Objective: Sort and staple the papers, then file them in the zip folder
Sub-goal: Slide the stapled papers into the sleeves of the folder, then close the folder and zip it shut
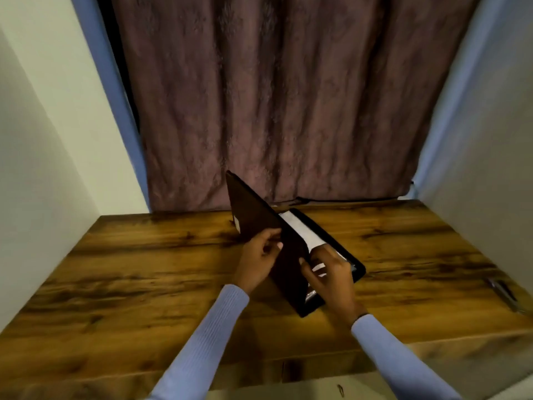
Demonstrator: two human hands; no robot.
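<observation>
The filing step looks to be in hand: the dark zip folder point(259, 226) stands half open on the wooden counter point(144, 269), just in front of the curtain point(288, 96). The left hand point(261, 255) pinches the raised cover's edge, thumb and fingers curled on it. The right hand point(328, 269), fingers bent, presses on the white papers point(302, 229) lying inside the folder's lower half. Next, likely, seating the sheets flat, lowering the cover and zipping. No writing or brand is legible.
</observation>
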